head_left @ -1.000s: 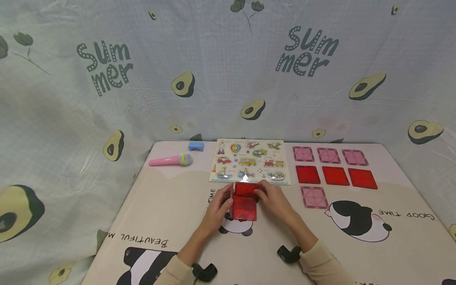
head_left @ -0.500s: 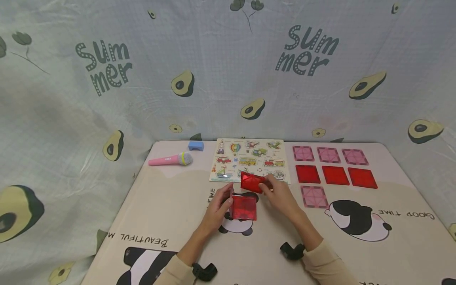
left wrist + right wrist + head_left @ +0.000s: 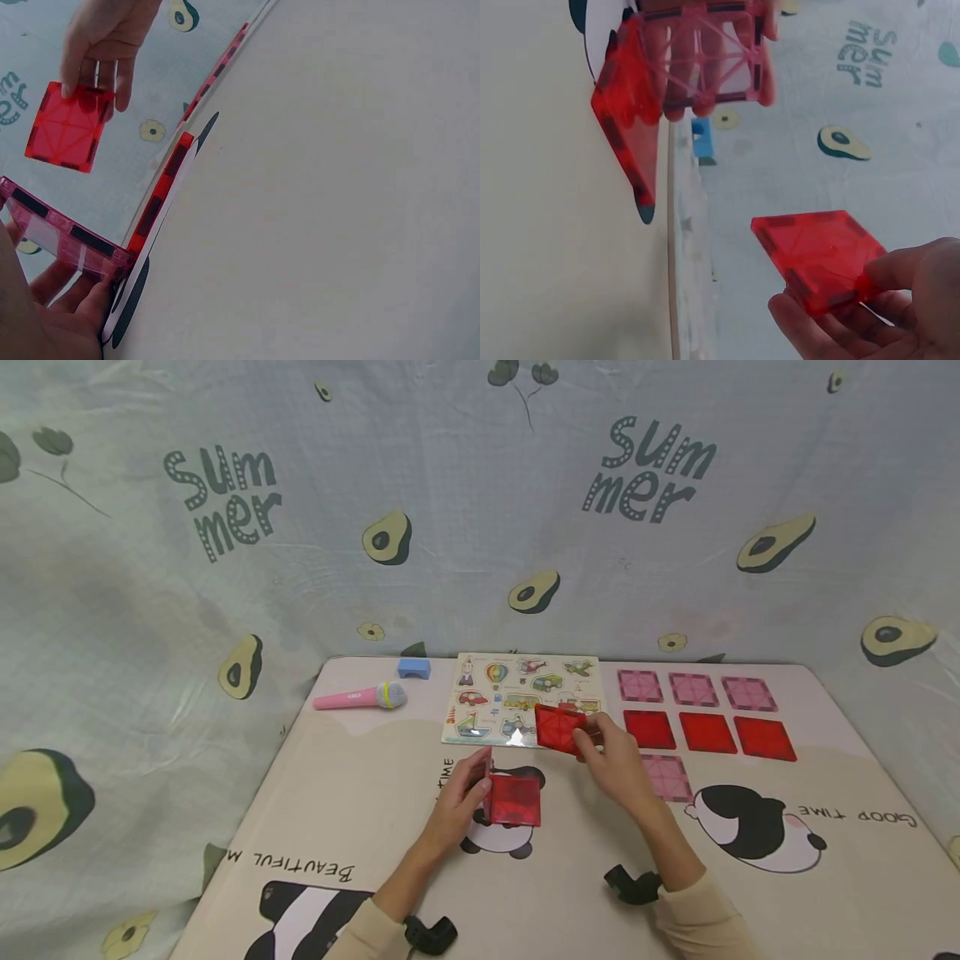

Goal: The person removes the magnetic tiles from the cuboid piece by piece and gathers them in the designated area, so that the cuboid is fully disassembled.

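Observation:
With thumb and fingers my right hand (image 3: 618, 764) pinches a red square magnetic tile (image 3: 555, 727) by its right edge, raised in front of the picture board in the head view. My left hand (image 3: 453, 802) holds a pink magnetic tile (image 3: 701, 57) on edge, its fingers showing through the clear pink in the right wrist view. That tile stands upright along the left side of another red magnetic tile (image 3: 516, 802), which lies flat on the table over a printed panda. In the left wrist view the upright pink tile meets the end of the flat red one.
On the right lie three pink tiles (image 3: 693, 689) in a row, three red tiles (image 3: 707, 732), and one pink tile (image 3: 667, 778) partly behind my right hand. A picture puzzle board (image 3: 468, 693), pink toy microphone (image 3: 360, 697) and blue block (image 3: 414, 668) are at the back.
My right hand has lifted one red tile away from beside the upright pink tile, moving it up and to the right. My left hand stays in place with the pink tile.

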Motion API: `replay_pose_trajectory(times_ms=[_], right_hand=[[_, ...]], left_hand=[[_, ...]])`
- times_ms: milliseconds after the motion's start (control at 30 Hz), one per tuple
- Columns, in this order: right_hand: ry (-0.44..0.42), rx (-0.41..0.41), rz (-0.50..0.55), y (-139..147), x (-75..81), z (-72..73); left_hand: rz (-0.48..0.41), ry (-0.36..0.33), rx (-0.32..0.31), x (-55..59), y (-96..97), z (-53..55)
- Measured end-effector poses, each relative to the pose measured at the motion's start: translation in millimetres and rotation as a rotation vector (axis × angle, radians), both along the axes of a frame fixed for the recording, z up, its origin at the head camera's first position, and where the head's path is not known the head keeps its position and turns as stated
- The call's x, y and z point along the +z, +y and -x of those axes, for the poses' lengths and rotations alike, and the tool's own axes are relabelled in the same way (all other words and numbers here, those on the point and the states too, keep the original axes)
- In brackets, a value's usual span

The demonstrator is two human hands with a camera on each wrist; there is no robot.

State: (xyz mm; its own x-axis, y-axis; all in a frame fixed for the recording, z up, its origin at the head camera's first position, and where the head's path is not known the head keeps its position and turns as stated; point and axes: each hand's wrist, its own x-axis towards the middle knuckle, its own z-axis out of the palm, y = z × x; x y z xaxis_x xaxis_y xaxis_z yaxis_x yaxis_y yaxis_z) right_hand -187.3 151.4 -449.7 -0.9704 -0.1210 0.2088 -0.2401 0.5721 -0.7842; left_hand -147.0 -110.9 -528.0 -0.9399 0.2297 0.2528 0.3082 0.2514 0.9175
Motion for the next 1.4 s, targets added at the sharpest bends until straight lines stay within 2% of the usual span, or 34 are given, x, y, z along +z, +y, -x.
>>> replay_pose_trajectory(times_ms=[200, 433, 600, 1100, 1300, 1367, 1400], right_hand=[[-0.036, -0.033, 0.028, 14, 4.8, -0.7], [0.004, -0.131, -0.011, 34, 12.3, -5.2], [-0.008, -0.197, -0.043, 51, 18.9, -10.9], [0.044, -0.321, -0.003, 100, 20.6, -12.4], [0.008, -0.390, 0.013, 117, 18.3, -9.6], [-0.004, -0.406, 0.020, 122, 17.9, -8.2], [-0.013, -0.412, 0.024, 125, 17.5, -7.6]], left_hand=[[-0.031, -0.006, 0.001, 0.4, 0.7, -0.5], [-0.003, -0.009, -0.002, 0.1, 0.1, -0.5], [0.007, -0.006, 0.001, -2.1, 0.0, 0.4], [0.009, 0.003, 0.004, -1.5, -0.4, -1.1], [0.004, 0.002, 0.001, 0.4, 0.1, -1.9], [0.010, -0.004, -0.004, 8.9, 1.3, -4.8], [0.004, -0.005, -0.002, 9.5, 1.7, -4.9]])
